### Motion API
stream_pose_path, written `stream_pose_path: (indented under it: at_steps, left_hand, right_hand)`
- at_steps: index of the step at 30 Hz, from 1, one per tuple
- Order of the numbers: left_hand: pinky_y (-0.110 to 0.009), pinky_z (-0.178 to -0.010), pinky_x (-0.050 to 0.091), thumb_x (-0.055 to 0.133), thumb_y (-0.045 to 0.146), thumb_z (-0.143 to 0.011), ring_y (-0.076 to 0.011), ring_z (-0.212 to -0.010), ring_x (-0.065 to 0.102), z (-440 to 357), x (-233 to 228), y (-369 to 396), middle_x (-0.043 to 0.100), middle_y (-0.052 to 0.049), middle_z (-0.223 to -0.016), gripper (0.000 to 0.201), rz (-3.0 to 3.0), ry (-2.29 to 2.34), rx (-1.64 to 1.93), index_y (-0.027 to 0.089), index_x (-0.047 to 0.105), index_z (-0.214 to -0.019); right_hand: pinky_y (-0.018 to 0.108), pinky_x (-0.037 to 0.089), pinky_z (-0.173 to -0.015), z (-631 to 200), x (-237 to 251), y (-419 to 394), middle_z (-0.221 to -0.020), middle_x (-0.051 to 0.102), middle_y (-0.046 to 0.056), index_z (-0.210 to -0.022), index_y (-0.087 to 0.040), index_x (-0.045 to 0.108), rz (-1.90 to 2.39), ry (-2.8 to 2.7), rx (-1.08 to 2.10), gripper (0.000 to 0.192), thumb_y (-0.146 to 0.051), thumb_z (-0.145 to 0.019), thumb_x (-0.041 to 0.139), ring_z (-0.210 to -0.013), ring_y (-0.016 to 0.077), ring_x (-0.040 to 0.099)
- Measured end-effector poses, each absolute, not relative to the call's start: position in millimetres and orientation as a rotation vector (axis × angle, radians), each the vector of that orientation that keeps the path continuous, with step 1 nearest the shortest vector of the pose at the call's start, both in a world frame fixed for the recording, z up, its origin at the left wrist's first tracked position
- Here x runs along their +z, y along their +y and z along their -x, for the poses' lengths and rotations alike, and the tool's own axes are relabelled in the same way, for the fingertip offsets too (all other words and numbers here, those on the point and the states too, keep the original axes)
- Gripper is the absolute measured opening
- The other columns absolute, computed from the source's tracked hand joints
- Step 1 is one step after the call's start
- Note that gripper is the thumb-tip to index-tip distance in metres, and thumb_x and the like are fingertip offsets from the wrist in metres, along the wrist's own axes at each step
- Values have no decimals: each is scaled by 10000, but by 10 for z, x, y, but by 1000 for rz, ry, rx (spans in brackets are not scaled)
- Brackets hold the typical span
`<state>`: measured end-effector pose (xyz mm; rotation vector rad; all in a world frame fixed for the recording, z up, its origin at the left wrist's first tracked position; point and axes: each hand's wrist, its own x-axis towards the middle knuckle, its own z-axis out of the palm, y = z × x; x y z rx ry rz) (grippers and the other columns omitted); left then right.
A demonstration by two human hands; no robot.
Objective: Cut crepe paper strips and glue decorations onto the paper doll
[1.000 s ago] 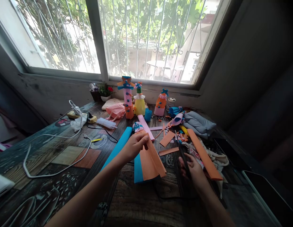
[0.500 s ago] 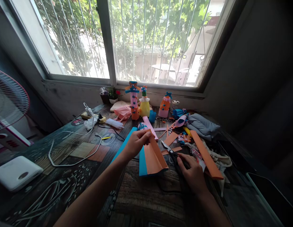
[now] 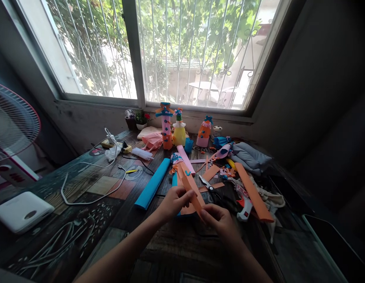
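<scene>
An orange paper strip (image 3: 187,183) runs slantwise between my two hands. My left hand (image 3: 176,201) pinches its middle between thumb and fingers, and my right hand (image 3: 220,221) grips the near end. Under the strip lies a bottle-like shape wrapped in orange and blue paper (image 3: 174,180), with small bows at its far end; my hands partly cover it. Just right of it, black-handled scissors (image 3: 210,186) rest on the table with their blades apart. A blue paper roll (image 3: 153,184) is to the left of my left hand.
Decorated paper-covered bottles (image 3: 179,133) stand by the window. On the right are an orange roll (image 3: 254,192), a red-and-white tool (image 3: 244,208), paper scraps and grey cloth (image 3: 250,155). White cables (image 3: 61,243), a white box (image 3: 23,212) and a fan (image 3: 14,122) are at left.
My right hand has let go of the scissors and moved left onto the orange strip. My left hand has come nearer and lower, and the strip now shows between both hands.
</scene>
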<state>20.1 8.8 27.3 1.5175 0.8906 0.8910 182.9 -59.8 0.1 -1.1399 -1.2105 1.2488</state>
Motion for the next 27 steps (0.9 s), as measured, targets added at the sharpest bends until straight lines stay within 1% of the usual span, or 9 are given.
stream_pose_path:
  at_steps: [2,5,8,11,16,20,22,24,27]
  left_hand:
    - [-218,-482,350,592,519,-720,-106,-476,460,-227,253,81,499,1,-507,434,-1503,890,873,109,554,-583]
    - [-223,-482,351,578,546,-717,-111,-474,465,-265,209,63,498,6,-495,445,-1467,887,858,120,549,-590]
    - [-229,-486,349,581,584,-694,-116,-482,469,-284,147,26,509,1,-500,477,-1427,896,844,122,540,-582]
    - [-228,-492,342,605,578,-683,-113,-484,466,-273,89,-21,521,-5,-499,481,-1388,897,826,113,550,-570]
    - [-229,-499,356,626,535,-697,-112,-484,483,-204,13,-58,535,-13,-500,455,-1296,865,835,103,558,-570]
    - [-235,-531,409,661,483,-688,-120,-510,532,-142,-6,-39,592,-30,-564,396,-1187,865,910,96,580,-657]
    - [-239,-549,433,674,438,-697,-138,-553,577,-118,4,-26,629,-50,-609,357,-1148,864,942,93,587,-728]
    - [-240,-559,450,708,383,-684,-158,-597,616,-104,21,-16,660,-67,-647,331,-1087,859,966,96,581,-789]
    - [-248,-580,476,762,314,-638,-181,-639,651,-103,54,-20,695,-94,-703,337,-958,840,979,96,579,-819]
  right_hand:
    - [237,380,-504,-1845,-16,-592,-538,533,-34,-826,-148,662,1124,-1190,1247,279,-411,-737,675,-510,119,473]
    - [244,414,-513,-1883,-33,-592,-550,564,-36,-950,-178,663,1086,-1151,1217,287,-371,-738,678,-517,130,513]
    - [287,478,-602,-1922,-21,-611,-669,680,27,-856,-178,717,1047,-1165,1246,180,-306,-766,627,-627,182,616]
    - [340,502,-709,-1927,16,-647,-784,736,60,-863,-193,738,986,-1234,1326,188,-265,-782,584,-746,227,662]
    - [324,526,-689,-1932,55,-650,-833,736,58,-915,-199,704,1019,-1340,1260,204,-314,-760,641,-754,218,672]
    - [328,515,-738,-2150,-32,-497,-864,704,80,-1083,-156,596,1490,-1485,725,338,-369,-842,492,-804,217,655]
    - [373,479,-790,-2324,-124,-398,-927,682,119,-1041,-135,610,1799,-1516,346,330,-342,-840,449,-863,254,625]
    - [441,410,-863,-2481,-231,-320,-987,648,174,-1005,-98,626,1922,-1521,213,321,-287,-793,477,-970,320,563]
    - [456,400,-804,-2602,-378,-273,-867,653,169,-907,-109,663,2045,-1579,166,265,-268,-749,522,-899,341,572]
